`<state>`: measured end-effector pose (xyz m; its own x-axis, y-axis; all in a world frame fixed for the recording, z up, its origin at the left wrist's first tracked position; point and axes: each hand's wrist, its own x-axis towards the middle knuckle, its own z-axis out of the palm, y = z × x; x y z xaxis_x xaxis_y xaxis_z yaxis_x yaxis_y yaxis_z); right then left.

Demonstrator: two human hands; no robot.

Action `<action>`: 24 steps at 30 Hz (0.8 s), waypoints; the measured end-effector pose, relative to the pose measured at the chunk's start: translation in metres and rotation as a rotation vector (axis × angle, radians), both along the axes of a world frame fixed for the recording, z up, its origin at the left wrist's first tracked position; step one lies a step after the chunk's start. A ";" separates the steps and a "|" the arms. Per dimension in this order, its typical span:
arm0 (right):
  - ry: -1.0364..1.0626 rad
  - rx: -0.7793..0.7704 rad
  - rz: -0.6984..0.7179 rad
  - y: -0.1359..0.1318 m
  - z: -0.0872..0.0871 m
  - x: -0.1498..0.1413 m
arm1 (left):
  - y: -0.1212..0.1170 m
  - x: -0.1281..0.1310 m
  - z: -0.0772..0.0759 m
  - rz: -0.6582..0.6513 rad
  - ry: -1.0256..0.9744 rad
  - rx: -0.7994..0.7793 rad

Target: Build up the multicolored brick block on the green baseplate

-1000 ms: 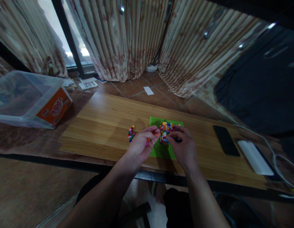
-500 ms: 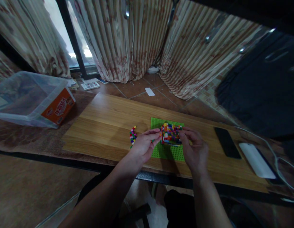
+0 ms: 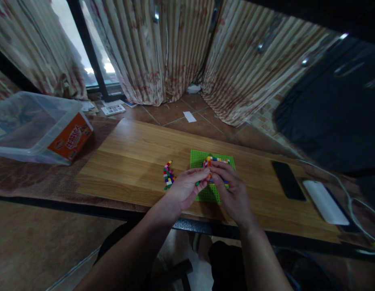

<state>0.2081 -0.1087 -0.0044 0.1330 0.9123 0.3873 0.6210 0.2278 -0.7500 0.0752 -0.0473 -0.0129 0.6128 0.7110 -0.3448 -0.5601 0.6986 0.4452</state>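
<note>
A green studded baseplate (image 3: 202, 197) lies on the wooden board, bearing a block built of many-coloured toy bricks (image 3: 216, 159), partly covered by my hands. My left hand (image 3: 187, 186) is closed in front of the block's left side. A green toy brick (image 3: 197, 183) shows at its curled fingers, and orange shows near its thumb tip. My right hand (image 3: 231, 192) reaches over the block, thumb and fingertips pinched together against the left fingertips; what they grip is mostly hidden. Left of my left hand, loose small bricks (image 3: 168, 178) lie in a curved cluster.
The wooden board (image 3: 129, 161) spans the table. A clear plastic box (image 3: 38, 133) with an orange label stands at the left. On the right are a black phone (image 3: 288, 180), a white slab-like device (image 3: 326, 202) and a white cable (image 3: 348, 194). Curtains (image 3: 175, 52) hang behind.
My right hand has moved left from the block's right end to meet my left fingertips. My left hand stays near the block's left side. The view has shifted slightly.
</note>
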 end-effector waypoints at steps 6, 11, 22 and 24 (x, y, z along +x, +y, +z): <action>0.049 -0.028 0.035 0.000 0.001 -0.004 | -0.001 0.000 -0.001 0.007 0.011 0.010; 0.081 -0.013 0.000 0.001 0.000 -0.005 | -0.001 0.001 0.001 0.021 0.025 0.009; -0.130 0.031 -0.070 0.000 0.001 -0.005 | -0.001 -0.003 0.003 -0.091 0.156 0.141; -0.150 0.038 -0.068 0.000 0.001 -0.005 | -0.001 -0.004 0.004 -0.109 0.159 0.156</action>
